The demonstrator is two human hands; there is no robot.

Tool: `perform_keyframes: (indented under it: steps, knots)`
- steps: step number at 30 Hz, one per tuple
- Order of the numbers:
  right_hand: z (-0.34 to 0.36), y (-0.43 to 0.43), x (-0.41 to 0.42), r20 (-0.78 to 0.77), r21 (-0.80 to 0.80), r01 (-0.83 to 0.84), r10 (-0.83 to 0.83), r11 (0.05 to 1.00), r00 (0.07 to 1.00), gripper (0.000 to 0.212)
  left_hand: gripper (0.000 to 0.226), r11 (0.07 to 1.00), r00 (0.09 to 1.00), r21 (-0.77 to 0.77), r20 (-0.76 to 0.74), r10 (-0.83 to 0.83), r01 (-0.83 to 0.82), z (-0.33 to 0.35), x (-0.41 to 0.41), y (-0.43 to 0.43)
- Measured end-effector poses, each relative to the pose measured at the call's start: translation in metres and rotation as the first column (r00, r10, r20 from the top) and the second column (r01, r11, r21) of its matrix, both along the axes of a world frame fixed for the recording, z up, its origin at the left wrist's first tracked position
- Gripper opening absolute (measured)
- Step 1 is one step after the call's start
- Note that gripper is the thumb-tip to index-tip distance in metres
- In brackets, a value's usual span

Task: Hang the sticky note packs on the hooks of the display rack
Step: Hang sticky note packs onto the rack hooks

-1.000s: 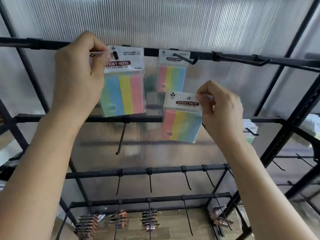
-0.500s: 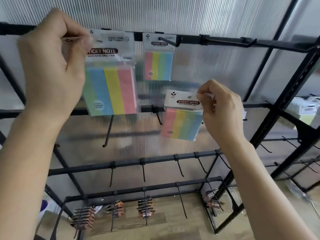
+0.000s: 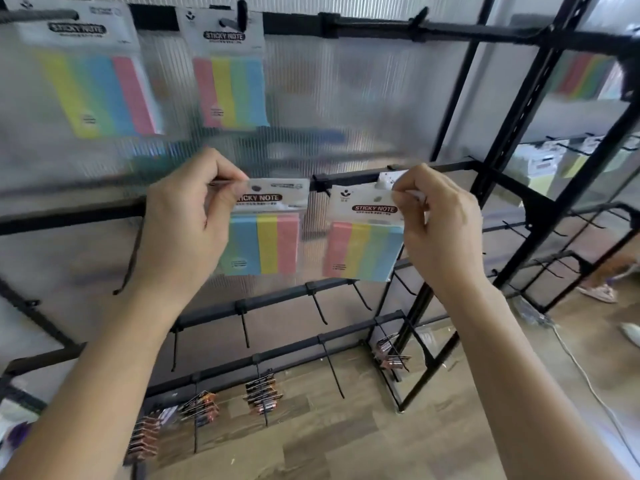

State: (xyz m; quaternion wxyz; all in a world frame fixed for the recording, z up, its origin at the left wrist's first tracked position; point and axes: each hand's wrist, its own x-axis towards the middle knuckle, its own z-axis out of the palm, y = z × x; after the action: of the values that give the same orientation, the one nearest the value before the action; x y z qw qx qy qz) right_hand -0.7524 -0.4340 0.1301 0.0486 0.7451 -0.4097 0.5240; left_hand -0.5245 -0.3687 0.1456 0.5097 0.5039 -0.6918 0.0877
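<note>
**A:** From the head camera, how much is hung?

**B:** Two packs, I'd say. On the top rail of the black metal display rack [image 3: 381, 27] there is a clear plastic pack of pastel-striped sticky notes with a white header card, the far-left pack [image 3: 93, 84]. Just beside it is a matching one, the second hung pack [image 3: 230, 88]. A black top-rail hook [image 3: 239, 17] passes through the second one's header. The hook for the far-left pack is blurred, so that one is my judgement only.

**A:** And the hands?

**B:** Both are busy. The left hand [image 3: 183, 230] pinches the top left corner of a third pack [image 3: 265, 237]. The right hand [image 3: 440, 223] pinches the top right corner of a fourth pack [image 3: 367, 240]. Both packs are held upright in front of the second rail, and I cannot see a hook through either. A short black hook [image 3: 321, 187] juts out between their header cards.

**A:** So what's left?

**B:** At least those two: each header hole has to be lined up with a hook tip and slid on. Lower down, bare black hooks [image 3: 320, 308] wait on the third rail. The bottom hooks carry copper-coloured clips [image 3: 263, 398]. No spare packs show here, so I'd put the task roughly midway.
</note>
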Motion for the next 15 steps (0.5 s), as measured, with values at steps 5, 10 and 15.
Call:
perform_keyframes:
  steps: [5,10,15]
  knots:
    - [-0.016,-0.01,-0.044,-0.045,0.04,0.017,-0.015,0.999,0.999,0.009,0.008,0.997,0.999,0.065,0.014,-0.041,0.04,-0.019,-0.041,-0.024]
    - [-0.028,-0.018,-0.099,-0.067,0.071,0.04,-0.035,0.997,0.997,0.01,0.008,0.987,0.994,0.116,-0.002,-0.113,0.112,-0.031,-0.091,-0.044]
    - [-0.037,-0.027,-0.161,-0.1,0.096,0.024,-0.014,0.995,0.995,0.011,0.008,0.979,0.993,0.168,-0.007,-0.114,0.114,-0.046,-0.156,-0.053]
